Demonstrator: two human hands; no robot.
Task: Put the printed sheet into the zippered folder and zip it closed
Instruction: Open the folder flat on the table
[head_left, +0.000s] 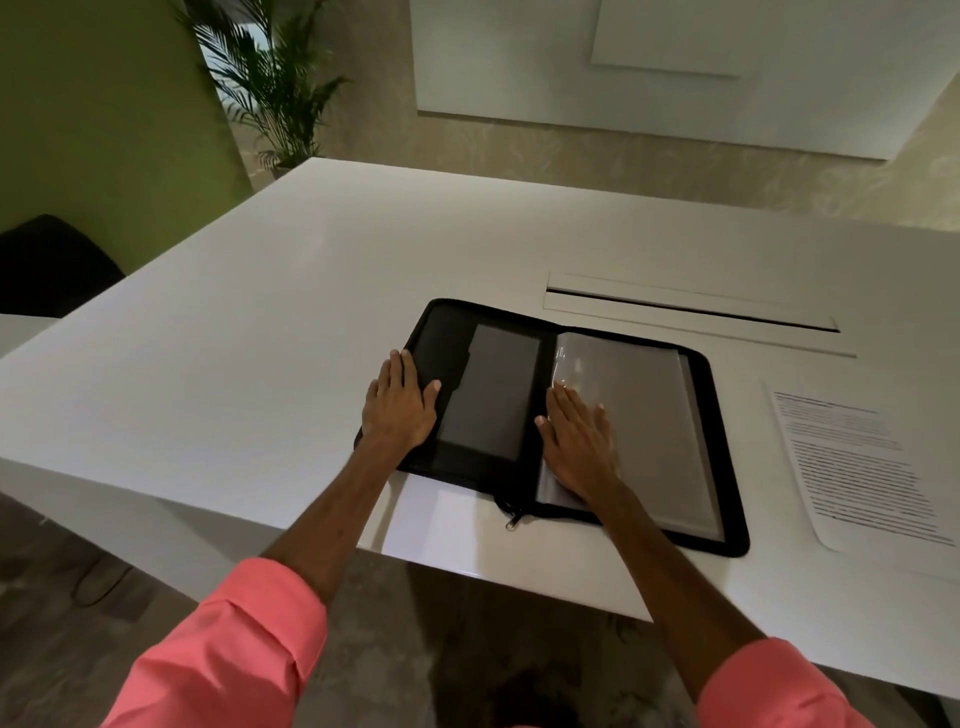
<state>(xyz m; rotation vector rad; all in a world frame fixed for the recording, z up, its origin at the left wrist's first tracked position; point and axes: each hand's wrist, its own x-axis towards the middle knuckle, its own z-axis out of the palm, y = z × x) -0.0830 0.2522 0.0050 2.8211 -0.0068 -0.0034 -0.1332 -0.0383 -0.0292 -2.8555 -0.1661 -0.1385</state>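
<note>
Left hand (399, 408) and right hand (576, 441) are lying flat, fingers extended, gripping nothing, on the opened folder (550, 415). The printed sheet (857, 462) is lying right of it on the worktop (260, 338), long axis running away from the person.

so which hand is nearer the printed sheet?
Right. The right hand lies flat on the open folder's clear sleeves, the half beside the printed sheet. The left hand rests on the far half.

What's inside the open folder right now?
The folder lies open with clear sleeves on its right half and a grey pocket on its left. The printed sheet lies outside, on the table. Anything under the sleeves is hidden.
</note>
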